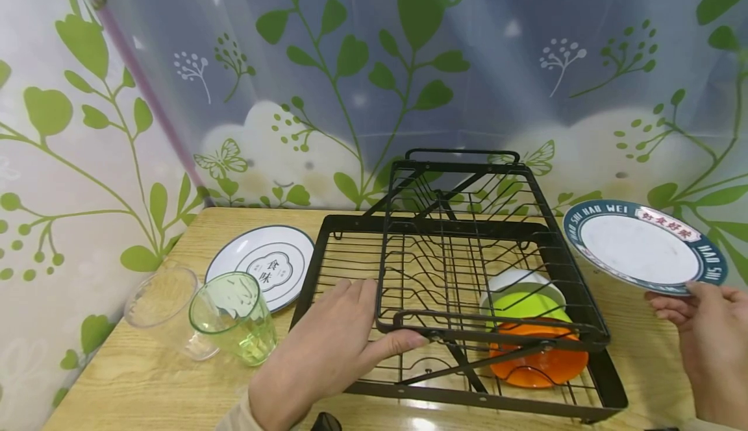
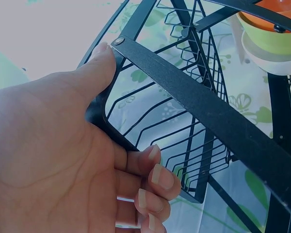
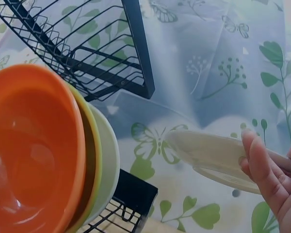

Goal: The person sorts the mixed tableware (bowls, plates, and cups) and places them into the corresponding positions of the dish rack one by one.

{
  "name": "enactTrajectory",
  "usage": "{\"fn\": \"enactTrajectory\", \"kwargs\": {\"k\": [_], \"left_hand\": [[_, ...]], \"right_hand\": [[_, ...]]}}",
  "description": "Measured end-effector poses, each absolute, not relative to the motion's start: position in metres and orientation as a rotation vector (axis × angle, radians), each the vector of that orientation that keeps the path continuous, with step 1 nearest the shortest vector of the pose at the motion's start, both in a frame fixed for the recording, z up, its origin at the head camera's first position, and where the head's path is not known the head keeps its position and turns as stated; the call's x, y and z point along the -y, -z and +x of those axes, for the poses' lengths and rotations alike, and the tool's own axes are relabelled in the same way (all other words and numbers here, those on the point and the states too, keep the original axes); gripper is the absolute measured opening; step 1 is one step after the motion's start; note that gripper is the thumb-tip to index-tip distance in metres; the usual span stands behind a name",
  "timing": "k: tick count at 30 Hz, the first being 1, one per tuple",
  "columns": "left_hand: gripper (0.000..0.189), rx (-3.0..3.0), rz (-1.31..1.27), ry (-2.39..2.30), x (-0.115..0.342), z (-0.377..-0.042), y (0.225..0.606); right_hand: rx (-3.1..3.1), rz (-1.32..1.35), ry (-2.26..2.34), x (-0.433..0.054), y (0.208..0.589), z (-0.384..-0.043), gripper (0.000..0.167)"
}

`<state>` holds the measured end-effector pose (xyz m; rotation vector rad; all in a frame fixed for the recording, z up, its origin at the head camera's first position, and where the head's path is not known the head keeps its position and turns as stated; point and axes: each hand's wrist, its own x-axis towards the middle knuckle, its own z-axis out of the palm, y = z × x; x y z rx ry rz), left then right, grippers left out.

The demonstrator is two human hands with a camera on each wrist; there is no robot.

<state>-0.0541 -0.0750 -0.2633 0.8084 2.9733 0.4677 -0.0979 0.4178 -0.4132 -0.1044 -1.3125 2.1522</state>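
A black two-tier dish rack (image 1: 456,333) stands on the wooden table. My left hand (image 1: 327,346) grips the front left corner of its upper tier; in the left wrist view the fingers (image 2: 162,177) curl round the frame. My right hand (image 1: 710,327) pinches the near rim of a white plate (image 1: 637,249) with a dark green lettered border, held up to the right of the rack. In the right wrist view that plate (image 3: 218,155) shows edge-on. Orange (image 1: 537,359), yellow-green (image 1: 528,304) and white (image 1: 520,280) bowls lean together in the lower tier's right side.
Left of the rack, a white plate with a blue rim (image 1: 234,256) lies on the table (image 1: 117,379). Before it stand a green tumbler (image 1: 234,320) and a clear tumbler (image 1: 163,314). Behind hangs a leaf-patterned curtain (image 1: 362,93).
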Motion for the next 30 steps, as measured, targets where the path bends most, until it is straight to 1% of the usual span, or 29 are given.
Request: {"fn": "enactTrajectory", "kwargs": {"k": [2, 6, 8, 12, 18, 22, 26, 30], "left_hand": [[0.090, -2.972, 0.807, -0.469, 0.075, -0.054, 0.263], [0.091, -2.970, 0.804, -0.470, 0.075, -0.054, 0.263], [0.091, -2.967, 0.804, -0.469, 0.075, -0.054, 0.263], [0.090, -2.961, 0.806, -0.458, 0.075, -0.055, 0.262], [0.094, -2.951, 0.801, -0.441, 0.075, -0.056, 0.262], [0.096, -2.941, 0.794, -0.435, 0.075, -0.056, 0.262], [0.095, -2.945, 0.798, -0.435, 0.075, -0.056, 0.262], [0.092, -2.950, 0.803, -0.439, 0.075, -0.056, 0.262]], "right_hand": [[1.305, -0.140, -2.159, -0.401, 0.394, -0.092, 0.009], [1.266, -0.203, -2.186, -0.360, 0.349, -0.076, 0.006], [1.253, -0.158, -2.206, -0.353, 0.340, -0.072, 0.008], [1.255, -0.029, -2.271, -0.355, 0.338, -0.069, 0.014], [1.361, 0.147, -2.217, -0.356, 0.332, -0.064, 0.039], [1.321, 0.226, -2.242, -0.355, 0.326, -0.062, 0.042], [1.313, 0.274, -2.262, -0.354, 0.320, -0.061, 0.045], [1.328, 0.258, -2.227, -0.355, 0.316, -0.059, 0.042]]}}
